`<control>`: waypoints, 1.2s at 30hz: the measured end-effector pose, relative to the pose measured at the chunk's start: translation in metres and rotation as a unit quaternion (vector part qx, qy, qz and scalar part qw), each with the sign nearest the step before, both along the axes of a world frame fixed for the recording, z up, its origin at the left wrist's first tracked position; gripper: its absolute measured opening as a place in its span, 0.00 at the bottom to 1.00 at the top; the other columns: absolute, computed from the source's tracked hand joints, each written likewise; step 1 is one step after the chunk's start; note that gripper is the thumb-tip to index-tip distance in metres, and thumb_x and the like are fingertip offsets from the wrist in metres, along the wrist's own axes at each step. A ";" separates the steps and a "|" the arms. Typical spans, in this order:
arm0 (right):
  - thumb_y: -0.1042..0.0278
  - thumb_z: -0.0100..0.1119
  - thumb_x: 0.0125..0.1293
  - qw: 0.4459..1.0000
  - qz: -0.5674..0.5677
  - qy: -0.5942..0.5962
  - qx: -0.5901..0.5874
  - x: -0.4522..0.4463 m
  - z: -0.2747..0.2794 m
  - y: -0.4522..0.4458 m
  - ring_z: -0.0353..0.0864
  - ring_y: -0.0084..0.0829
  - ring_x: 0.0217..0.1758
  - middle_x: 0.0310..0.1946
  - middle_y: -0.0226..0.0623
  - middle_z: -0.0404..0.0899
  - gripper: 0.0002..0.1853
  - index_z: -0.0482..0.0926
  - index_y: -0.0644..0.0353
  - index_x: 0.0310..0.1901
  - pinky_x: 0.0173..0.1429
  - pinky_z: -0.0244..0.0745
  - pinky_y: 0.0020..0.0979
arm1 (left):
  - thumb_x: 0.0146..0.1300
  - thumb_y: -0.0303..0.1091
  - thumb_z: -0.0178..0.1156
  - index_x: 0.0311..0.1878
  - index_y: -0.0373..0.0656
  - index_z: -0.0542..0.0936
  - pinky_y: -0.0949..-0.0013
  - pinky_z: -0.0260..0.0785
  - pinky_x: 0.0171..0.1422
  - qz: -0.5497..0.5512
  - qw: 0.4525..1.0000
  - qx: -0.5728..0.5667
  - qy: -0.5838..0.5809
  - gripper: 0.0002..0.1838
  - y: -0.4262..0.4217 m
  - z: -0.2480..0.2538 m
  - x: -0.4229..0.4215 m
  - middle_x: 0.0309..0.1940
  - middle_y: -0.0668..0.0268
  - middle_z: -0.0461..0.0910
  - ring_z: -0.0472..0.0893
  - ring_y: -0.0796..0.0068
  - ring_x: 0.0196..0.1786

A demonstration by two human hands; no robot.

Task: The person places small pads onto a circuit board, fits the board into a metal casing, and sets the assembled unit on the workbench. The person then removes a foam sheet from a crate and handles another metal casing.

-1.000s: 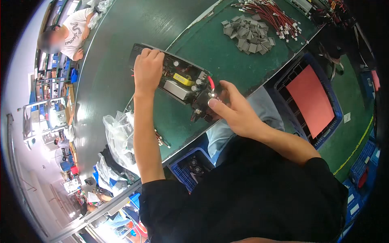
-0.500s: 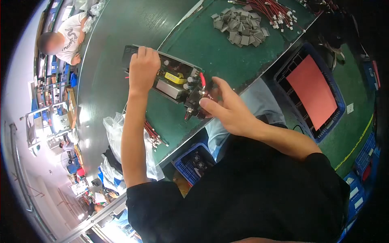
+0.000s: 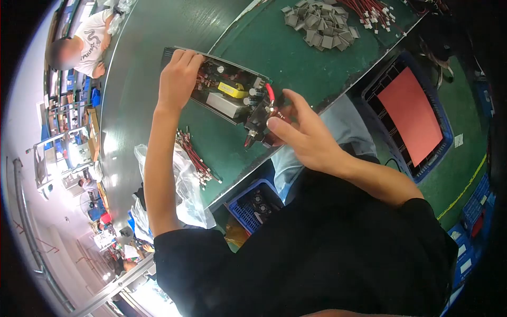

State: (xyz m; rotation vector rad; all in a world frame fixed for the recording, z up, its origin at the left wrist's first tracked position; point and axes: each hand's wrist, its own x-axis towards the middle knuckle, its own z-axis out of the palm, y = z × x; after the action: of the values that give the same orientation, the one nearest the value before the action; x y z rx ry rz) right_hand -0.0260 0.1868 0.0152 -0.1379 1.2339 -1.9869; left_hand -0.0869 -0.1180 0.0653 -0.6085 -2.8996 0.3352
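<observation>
An open metal case [image 3: 224,104] with a circuit board, a yellow-wrapped transformer [image 3: 231,90] and capacitors lies slanted over the green bench. My left hand [image 3: 180,76] is closed on its far left end, fingers over the upper edge. At its right end is a dark end part [image 3: 257,121] with a red wire [image 3: 271,94] on it. My right hand [image 3: 306,132] holds this end part, thumb on the near side and fingers behind, partly hidden.
Grey pieces [image 3: 322,25] are heaped at the back, beside red wires with white connectors [image 3: 376,15]. More red wires [image 3: 194,158] and plastic bags [image 3: 191,198] lie left. Blue crates [image 3: 446,142] stand below the bench. A co-worker [image 3: 90,45] sits across.
My left hand has shifted along the case toward its far left end. The red wires near my left arm show more fully. The view has moved a little.
</observation>
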 end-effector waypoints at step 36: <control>0.63 0.58 0.74 0.999 -0.030 -0.011 -0.007 0.010 -0.005 -0.005 0.73 0.26 0.51 0.51 0.39 0.70 0.39 0.45 0.68 0.75 0.56 0.72 0.30 | 0.52 0.21 0.59 0.45 0.40 0.79 0.62 0.73 0.53 -0.070 0.997 0.017 0.010 0.15 -0.008 -0.002 -0.002 0.44 0.64 0.78 0.76 0.61 0.51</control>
State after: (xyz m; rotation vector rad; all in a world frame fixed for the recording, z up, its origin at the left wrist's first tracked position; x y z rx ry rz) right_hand -0.0163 0.1817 0.0102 -0.0856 1.2234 -2.0434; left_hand -0.0884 -0.1259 0.0635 -0.7924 -2.8176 0.2709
